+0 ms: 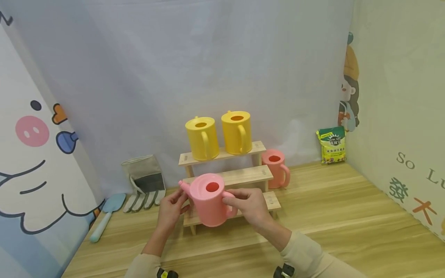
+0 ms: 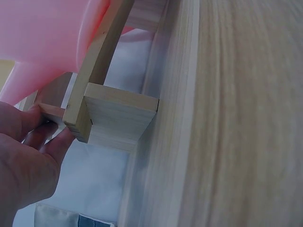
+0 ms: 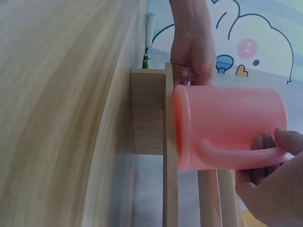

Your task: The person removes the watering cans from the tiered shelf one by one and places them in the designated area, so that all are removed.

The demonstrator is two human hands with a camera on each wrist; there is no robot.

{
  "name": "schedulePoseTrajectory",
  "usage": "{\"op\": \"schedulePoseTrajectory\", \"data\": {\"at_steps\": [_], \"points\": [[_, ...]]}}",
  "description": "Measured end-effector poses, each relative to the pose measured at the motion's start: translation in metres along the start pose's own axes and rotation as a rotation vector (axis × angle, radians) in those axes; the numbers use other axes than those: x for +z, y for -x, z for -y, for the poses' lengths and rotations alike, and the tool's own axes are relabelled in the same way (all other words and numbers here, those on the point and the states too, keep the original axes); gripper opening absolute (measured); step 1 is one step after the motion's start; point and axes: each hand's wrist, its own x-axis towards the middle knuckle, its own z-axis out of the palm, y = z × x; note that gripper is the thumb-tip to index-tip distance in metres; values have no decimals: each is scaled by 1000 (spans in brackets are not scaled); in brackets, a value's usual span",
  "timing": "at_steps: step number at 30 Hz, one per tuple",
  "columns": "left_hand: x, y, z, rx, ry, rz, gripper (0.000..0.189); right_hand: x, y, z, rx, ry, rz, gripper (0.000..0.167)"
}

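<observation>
A pink watering can (image 1: 210, 204) is upright at the lowest step of the tiered wooden stand (image 1: 240, 175), its spout pointing left. Its base is at the plank in the right wrist view; whether it bears on the wood is hard to tell. My right hand (image 1: 251, 206) grips the can's handle (image 3: 241, 158), thumb on top. At the stand's left end, my left hand (image 2: 28, 156) holds the end of the lowest plank (image 2: 78, 118) with curled fingers, just below the spout. Two yellow watering cans (image 1: 202, 144) stand on the top step, handles facing me.
Behind the stand's right side is another pink watering can (image 1: 274, 170). A green and yellow packet (image 1: 332, 146) leans at the back right. On the left lie a pale blue trowel (image 1: 110, 210) and a pair of gardening gloves (image 1: 146, 181). Cloth walls border the wooden table (image 1: 330, 216).
</observation>
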Motion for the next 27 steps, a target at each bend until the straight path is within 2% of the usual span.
{"op": "schedulePoseTrajectory", "data": {"at_steps": [8, 15, 22, 27], "points": [[0, -1, 0, 1, -28, -13, 38, -8, -2, 17, -9, -11, 12, 25], [-1, -2, 1, -7, -13, -15, 37, -23, -5, 37, -26, -33, 13, 24], [-1, 0, 0, -5, -23, -1, 37, -47, -7, 61, -61, 8, -6, 26], [-1, 2, -1, -8, -27, 11, 38, -67, -7, 75, -39, 12, -26, 32]]}}
